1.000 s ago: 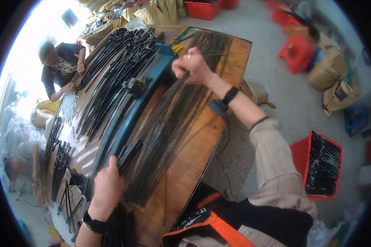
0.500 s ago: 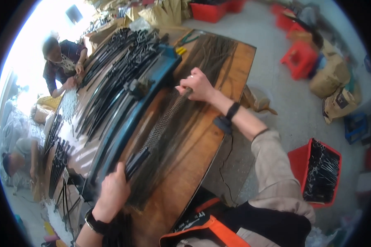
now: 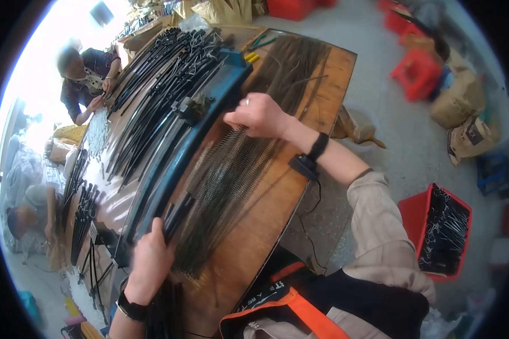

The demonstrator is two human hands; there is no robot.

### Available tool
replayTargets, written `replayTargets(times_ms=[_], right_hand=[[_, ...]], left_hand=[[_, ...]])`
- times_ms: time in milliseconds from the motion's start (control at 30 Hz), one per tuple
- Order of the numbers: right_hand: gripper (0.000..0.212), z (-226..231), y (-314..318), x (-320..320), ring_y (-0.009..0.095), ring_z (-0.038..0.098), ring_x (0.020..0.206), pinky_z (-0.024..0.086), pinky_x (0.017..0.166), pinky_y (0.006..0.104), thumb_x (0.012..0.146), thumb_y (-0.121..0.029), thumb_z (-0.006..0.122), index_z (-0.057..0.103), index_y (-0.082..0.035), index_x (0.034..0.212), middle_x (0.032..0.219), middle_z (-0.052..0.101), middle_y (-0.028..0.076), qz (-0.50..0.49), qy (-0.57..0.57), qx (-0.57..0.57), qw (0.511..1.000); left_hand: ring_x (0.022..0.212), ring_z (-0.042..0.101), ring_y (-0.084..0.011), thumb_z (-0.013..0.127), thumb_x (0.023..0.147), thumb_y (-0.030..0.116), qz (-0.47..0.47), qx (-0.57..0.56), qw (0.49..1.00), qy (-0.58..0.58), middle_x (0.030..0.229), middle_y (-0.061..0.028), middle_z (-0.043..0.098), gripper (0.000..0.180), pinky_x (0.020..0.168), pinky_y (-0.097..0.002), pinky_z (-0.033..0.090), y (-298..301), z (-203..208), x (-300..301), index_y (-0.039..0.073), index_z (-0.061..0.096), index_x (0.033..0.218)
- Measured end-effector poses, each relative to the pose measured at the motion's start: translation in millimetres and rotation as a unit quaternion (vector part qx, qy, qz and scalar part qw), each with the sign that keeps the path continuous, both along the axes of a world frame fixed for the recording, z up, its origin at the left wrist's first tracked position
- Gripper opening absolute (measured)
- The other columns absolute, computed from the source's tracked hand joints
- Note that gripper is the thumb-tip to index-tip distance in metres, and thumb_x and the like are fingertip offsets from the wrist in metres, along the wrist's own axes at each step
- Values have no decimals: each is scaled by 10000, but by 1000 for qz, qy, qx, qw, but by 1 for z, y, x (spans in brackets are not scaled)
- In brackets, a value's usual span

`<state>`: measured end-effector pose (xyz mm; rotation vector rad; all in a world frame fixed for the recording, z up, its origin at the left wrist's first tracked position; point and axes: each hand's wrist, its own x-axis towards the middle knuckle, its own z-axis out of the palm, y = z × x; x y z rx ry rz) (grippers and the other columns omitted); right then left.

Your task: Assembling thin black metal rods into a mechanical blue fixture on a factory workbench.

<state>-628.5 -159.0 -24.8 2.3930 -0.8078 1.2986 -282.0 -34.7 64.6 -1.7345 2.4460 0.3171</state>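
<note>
Strong daylight pours in from the upper left, where the view burns out to plain white and washes over the head of a co-worker (image 3: 70, 63). White streaks of glare lie across the glossy left part of the counter (image 3: 253, 243), while its bare wood on the right is evenly, moderately lit. The dark coil springs (image 3: 232, 169) blend together in dimmer tones. A red stool (image 3: 416, 73) at upper right is smeared and soft. Fisheye distortion bows the counter's straight edges, and black vignetting closes the corners.
</note>
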Motion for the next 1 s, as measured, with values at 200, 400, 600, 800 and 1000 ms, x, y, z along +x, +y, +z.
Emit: replayTargets(times_ms=[200,400,600,800,1000], right_hand=[[89,-45,-20,-5,228,624,599,468,556,360,769,-169,711,629,-203,780,588,559,13,-46,55,132,989],[75,-36,2,29,249,642,596,488,560,367,769,-190,723,649,-200,764,628,620,26,14,-4,96,995],[94,-56,-14,25,247,679,724,528,646,366,741,-195,747,691,-175,813,755,689,36,-3,-4,184,983],[257,-39,9,34,258,686,850,550,725,365,726,-217,757,705,-144,967,893,709,83,-45,107,326,938],[582,-43,14,15,322,666,971,488,950,384,735,-341,800,612,-152,1253,1083,686,156,93,115,439,886]], left_hand=[[853,623,-494,647,902,190,19,55,998,-10,859,-310,644,312,732,-550,504,8,-8,-7,5,481,1090],[839,627,-490,642,904,182,20,47,999,-7,838,-309,646,303,737,-554,505,9,-18,7,3,480,1086],[808,635,-481,656,876,159,5,62,998,-22,815,-285,651,293,727,-551,512,12,-27,8,20,467,1052],[813,637,-480,670,868,171,19,47,999,-15,805,-280,650,309,721,-553,514,18,-29,15,24,463,1044],[797,630,-495,676,875,189,23,44,999,3,800,-296,642,322,699,-560,514,37,-41,33,15,472,1053]])
